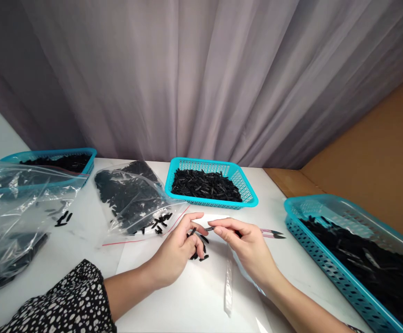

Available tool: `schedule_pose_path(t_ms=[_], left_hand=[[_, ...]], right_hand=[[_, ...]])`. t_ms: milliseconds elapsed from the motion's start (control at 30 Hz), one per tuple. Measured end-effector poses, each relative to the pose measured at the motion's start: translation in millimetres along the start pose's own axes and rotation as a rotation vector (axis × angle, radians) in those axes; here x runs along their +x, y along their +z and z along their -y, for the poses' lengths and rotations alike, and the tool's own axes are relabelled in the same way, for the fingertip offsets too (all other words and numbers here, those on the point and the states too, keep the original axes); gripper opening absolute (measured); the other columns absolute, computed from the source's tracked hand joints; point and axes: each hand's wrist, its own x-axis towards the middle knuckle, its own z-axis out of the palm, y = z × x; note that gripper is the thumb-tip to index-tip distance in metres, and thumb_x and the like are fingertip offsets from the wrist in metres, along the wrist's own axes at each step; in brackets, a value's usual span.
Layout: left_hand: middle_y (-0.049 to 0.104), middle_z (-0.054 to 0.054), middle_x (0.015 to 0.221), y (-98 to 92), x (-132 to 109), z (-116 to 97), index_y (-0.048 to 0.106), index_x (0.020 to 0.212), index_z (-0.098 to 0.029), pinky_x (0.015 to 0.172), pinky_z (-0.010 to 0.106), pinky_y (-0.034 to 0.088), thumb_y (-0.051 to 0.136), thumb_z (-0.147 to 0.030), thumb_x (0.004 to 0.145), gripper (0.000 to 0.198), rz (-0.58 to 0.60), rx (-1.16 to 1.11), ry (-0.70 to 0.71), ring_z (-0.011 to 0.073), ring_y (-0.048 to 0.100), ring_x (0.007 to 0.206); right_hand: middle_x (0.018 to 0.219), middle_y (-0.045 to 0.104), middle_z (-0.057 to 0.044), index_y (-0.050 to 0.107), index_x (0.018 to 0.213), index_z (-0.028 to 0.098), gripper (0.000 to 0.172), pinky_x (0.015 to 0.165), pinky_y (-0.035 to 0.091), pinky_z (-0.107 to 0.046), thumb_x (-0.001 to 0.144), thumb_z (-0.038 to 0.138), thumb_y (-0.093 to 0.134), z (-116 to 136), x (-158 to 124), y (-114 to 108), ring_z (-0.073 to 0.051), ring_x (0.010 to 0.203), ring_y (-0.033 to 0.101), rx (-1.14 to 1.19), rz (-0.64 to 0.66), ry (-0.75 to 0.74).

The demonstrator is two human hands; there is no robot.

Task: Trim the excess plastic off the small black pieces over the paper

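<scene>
From the head camera, I have my right hand (246,241) pinching a slim black piece (209,228) between thumb and index finger, its end pointing toward the left hand (176,252). My left hand is curled with its fingers parted; another dark piece (193,231) shows among them, but I cannot tell whether they grip it. Just beneath those fingers, a small group of black pieces (204,257) lies on a white sheet (146,296) on the table (272,215).

Near my right wrist I see a clear plastic strip (228,291) on the sheet, and beyond that hand the snips (274,234), blades pointing right. Ahead stands the middle basket (204,202), holding many more pieces; the right basket (326,266) and left basket (92,151) hold dark contents too. Between the left and middle baskets lies a clear bag (128,196) of black pieces, its red line toward me.
</scene>
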Motion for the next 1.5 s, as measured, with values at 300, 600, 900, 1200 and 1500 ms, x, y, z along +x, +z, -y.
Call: schedule_pose_path(t_ms=[300,600,900,1200,1500], left_hand=[[0.073,0.004,0.075,3.7,-2,-4,0.040,0.085,-0.022,0.057,0.026,0.036,0.057,-0.044,0.088,0.028,0.001,-0.027,-0.040,0.0071,0.046,0.046],[0.073,0.005,0.069,2.1,2,-14,0.050,0.072,-0.019,0.050,0.023,0.028,0.066,-0.037,0.081,0.025,-0.145,0.058,-0.034,0.0076,0.041,0.047],[0.072,0.003,0.073,0.3,0,-10,0.054,0.084,-0.018,0.053,0.025,0.028,0.058,-0.037,0.087,0.020,-0.128,0.112,-0.008,0.0094,0.043,0.052],[0.067,0.002,0.074,-1.2,1,-10,0.054,0.082,-0.019,0.071,0.029,0.040,0.057,-0.035,0.088,0.017,-0.082,0.132,0.091,0.0160,0.059,0.074],[0.064,0.002,0.091,-1.9,0,-6,0.053,0.100,-0.020,0.074,0.029,0.040,0.048,-0.013,0.080,0.022,-0.081,0.124,0.076,0.0155,0.055,0.081]], right_hand=[[0.049,0.032,0.007,0.072,0.076,0.019,0.043,0.046,0.018,-0.026,0.075,0.062,0.069,-4,-1,2,-0.010,0.047,0.022,0.090,0.008,0.056],[0.049,0.021,0.011,0.060,0.071,0.018,0.046,0.045,0.008,-0.025,0.072,0.062,0.073,2,-1,5,-0.007,0.046,0.012,0.263,0.063,0.138],[0.052,0.039,0.008,0.049,0.069,0.021,0.037,0.043,0.011,-0.024,0.085,0.053,0.058,0,-2,6,-0.008,0.044,0.016,0.361,0.160,0.182],[0.054,0.028,0.008,0.071,0.086,0.018,0.025,0.053,0.023,-0.027,0.080,0.041,0.066,-5,-8,7,-0.012,0.052,0.027,-0.116,0.047,-0.081],[0.055,0.042,0.004,0.072,0.075,0.018,0.026,0.054,0.028,-0.029,0.077,0.043,0.067,-5,-5,5,-0.013,0.054,0.034,-0.049,-0.041,-0.043]])
